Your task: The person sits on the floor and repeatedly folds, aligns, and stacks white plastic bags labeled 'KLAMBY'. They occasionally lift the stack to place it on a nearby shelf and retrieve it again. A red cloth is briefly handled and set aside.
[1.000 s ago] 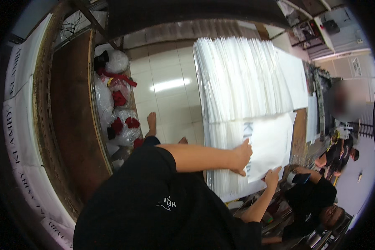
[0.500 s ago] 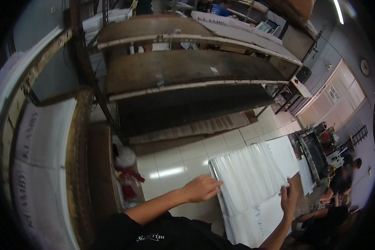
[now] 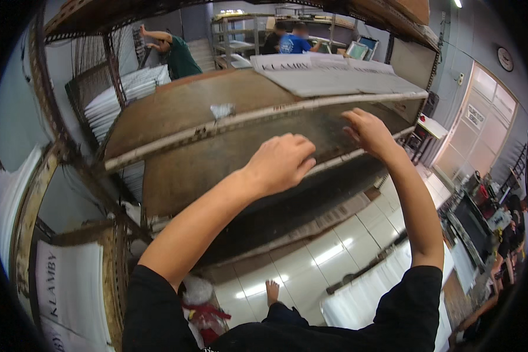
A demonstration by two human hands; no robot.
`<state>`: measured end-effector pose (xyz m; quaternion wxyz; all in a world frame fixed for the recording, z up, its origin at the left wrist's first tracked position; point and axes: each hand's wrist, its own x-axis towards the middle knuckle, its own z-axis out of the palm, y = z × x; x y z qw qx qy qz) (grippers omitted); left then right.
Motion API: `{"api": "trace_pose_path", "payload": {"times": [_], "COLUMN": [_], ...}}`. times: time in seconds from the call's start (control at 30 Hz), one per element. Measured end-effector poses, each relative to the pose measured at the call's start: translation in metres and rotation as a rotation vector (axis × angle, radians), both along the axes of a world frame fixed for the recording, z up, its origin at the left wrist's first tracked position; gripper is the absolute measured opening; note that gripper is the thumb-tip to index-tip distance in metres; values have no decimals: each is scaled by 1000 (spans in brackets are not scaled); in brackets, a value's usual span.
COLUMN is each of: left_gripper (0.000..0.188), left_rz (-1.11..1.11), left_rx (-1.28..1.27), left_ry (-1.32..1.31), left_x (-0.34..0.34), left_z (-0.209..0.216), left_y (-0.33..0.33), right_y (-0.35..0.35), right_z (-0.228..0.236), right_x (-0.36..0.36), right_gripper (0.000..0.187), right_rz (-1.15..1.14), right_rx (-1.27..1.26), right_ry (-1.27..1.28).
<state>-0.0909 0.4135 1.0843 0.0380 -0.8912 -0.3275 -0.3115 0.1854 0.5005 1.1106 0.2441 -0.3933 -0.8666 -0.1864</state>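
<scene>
Head view, left hand (image 3: 281, 163), right hand (image 3: 371, 132), both loosely unclenched, brown shelf (image 3: 188, 176) partly hidden behind them

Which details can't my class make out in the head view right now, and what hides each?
All in the head view:
- Palm of the left hand: hidden by the back of that hand.
- Part of the white stack: covered by the right sleeve.
- Legs of the person in green: behind the upper shelf board.
- Time on the wall clock: too small.
</scene>
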Motion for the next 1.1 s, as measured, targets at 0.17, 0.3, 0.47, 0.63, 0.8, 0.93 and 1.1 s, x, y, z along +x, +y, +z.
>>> {"api": "trace_pose_path", "payload": {"times": [0.17, 0.3, 0.47, 0.63, 0.8, 0.93, 1.1], "left_gripper": [35, 55, 55, 52, 33, 20, 19], "left_rz": [95, 217, 292, 294, 327, 365, 420], "left_rx": [-92, -172, -224, -250, -210, -20, 233], "left_ry": [-40, 135, 552, 568, 523, 464, 430], "left_x": [19, 31, 45, 53, 58, 46, 31], "left_z": [49, 53, 46, 57, 59, 40, 67], "left_y": [179, 286, 346, 352, 349, 359, 330], "right_y": [173, 252, 279, 305, 311, 299, 257], "right_z": [29, 39, 44, 38, 36, 38, 47], "right_x": [-19, -41, -54, -44, -33, -31, -23], "right_gripper": [25, 16, 16, 17, 28, 46, 66], "right_rz": [-130, -154, -113, 23, -14, 23, -114], "right_rx": [-27, -76, -162, -98, -164, -231, -227], "right_ry": [-289, -612, -800, -723, -606, -412, -165]}}
